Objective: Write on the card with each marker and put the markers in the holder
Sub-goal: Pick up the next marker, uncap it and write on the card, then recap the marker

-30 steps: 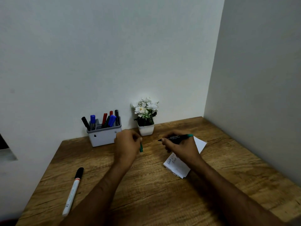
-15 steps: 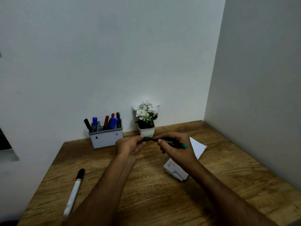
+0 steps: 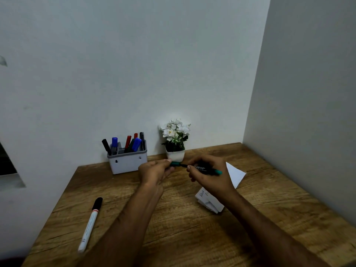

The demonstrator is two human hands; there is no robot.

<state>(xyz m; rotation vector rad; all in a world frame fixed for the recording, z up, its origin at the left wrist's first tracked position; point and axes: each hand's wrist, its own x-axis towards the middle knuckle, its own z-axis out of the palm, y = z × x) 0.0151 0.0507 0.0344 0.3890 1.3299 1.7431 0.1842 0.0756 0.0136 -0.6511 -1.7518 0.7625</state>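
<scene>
My right hand [image 3: 209, 175] grips a green marker [image 3: 207, 169] held level above the table, its tip pointing left. My left hand [image 3: 154, 171] pinches the green cap [image 3: 175, 164] right at that tip; whether the cap is fully seated I cannot tell. The white card [image 3: 234, 173] with handwriting lies under and behind my right hand, partly hidden. A grey holder [image 3: 128, 160] at the wall contains several markers in black, blue, red and green. A white marker with a black cap [image 3: 90, 224] lies on the table at the front left.
A small white pot of white flowers [image 3: 175, 139] stands just behind my hands, right of the holder. The wooden table [image 3: 183, 234] sits in a corner, with walls behind and to the right.
My hands have come together: the left hand brought the green cap from beside the holder up to the marker's tip. The right hand lifted the marker off the card.
</scene>
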